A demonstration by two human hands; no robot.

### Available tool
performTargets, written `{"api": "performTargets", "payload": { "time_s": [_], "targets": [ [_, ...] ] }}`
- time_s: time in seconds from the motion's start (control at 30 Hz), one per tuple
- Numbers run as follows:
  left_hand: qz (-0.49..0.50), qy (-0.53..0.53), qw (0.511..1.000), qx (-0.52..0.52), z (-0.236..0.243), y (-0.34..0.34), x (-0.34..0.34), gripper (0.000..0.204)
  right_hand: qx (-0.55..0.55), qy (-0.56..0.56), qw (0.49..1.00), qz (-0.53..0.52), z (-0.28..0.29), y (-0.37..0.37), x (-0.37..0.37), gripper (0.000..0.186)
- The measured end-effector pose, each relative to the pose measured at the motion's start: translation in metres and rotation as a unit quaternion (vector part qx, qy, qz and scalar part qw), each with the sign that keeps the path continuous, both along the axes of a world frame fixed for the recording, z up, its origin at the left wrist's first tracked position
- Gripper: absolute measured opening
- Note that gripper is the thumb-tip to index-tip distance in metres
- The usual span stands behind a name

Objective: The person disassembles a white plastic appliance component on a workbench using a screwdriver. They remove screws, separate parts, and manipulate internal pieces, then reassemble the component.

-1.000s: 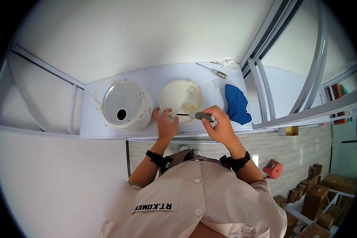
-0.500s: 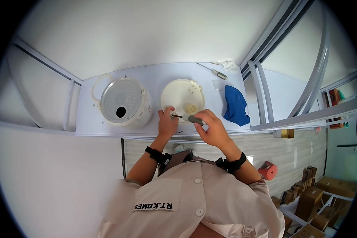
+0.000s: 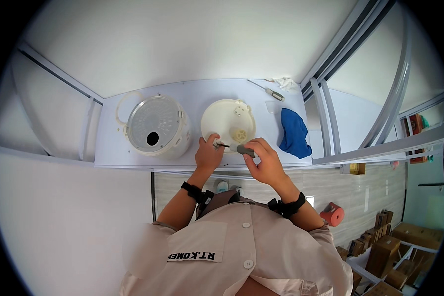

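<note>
A round cream lid-like disc (image 3: 228, 121) lies on the white table (image 3: 192, 91) in front of me. My left hand (image 3: 208, 154) rests on its near rim, fingers pinching a small part there. My right hand (image 3: 265, 160) grips a grey-handled screwdriver (image 3: 242, 148), its thin shaft pointing left to the spot under my left fingers. To the left stands a white cooker body (image 3: 155, 126), upside down, its ribbed base and a dark hole showing.
A blue cloth (image 3: 294, 133) lies right of the disc. A second screwdriver (image 3: 267, 91) and a crumpled white rag (image 3: 284, 84) sit at the table's far right. Metal frame rails (image 3: 330, 113) run along the right. Cardboard boxes (image 3: 385, 246) and a red roll (image 3: 333, 213) are on the floor.
Both hands shifted slightly nearer along the disc's rim. The screwdriver stays in my right hand, its tip now at my left fingers.
</note>
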State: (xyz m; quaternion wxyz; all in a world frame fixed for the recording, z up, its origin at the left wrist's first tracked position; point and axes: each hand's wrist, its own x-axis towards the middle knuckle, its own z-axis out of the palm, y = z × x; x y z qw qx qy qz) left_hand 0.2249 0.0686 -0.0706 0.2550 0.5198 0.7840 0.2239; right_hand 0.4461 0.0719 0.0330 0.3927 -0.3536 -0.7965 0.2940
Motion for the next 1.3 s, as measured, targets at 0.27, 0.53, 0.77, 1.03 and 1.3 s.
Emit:
{"api": "performTargets", "payload": {
  "time_s": [0.27, 0.53, 0.77, 1.03, 1.3],
  "targets": [
    [-0.007, 0.001, 1.0, -0.019, 0.007, 0.001, -0.002, 0.039, 0.025, 0.014, 0.999, -0.017, 0.001, 0.002, -0.006, 0.029],
    [-0.006, 0.006, 1.0, -0.015, 0.002, 0.001, -0.002, 0.037, 0.031, -0.001, 0.999, -0.022, 0.001, 0.002, -0.009, 0.03],
    [-0.002, -0.001, 1.0, -0.004, 0.002, -0.001, -0.001, 0.036, 0.08, -0.105, 0.99, -0.056, 0.008, -0.002, -0.016, 0.023],
    [-0.012, 0.01, 1.0, 0.017, 0.003, -0.005, 0.001, 0.034, 0.131, -0.258, 0.951, -0.112, 0.03, -0.003, -0.033, 0.025],
    [-0.027, 0.007, 1.0, -0.006, 0.008, -0.006, 0.001, 0.038, 0.137, -0.272, 0.951, -0.045, 0.038, 0.0, -0.049, 0.027]
  ]
}}
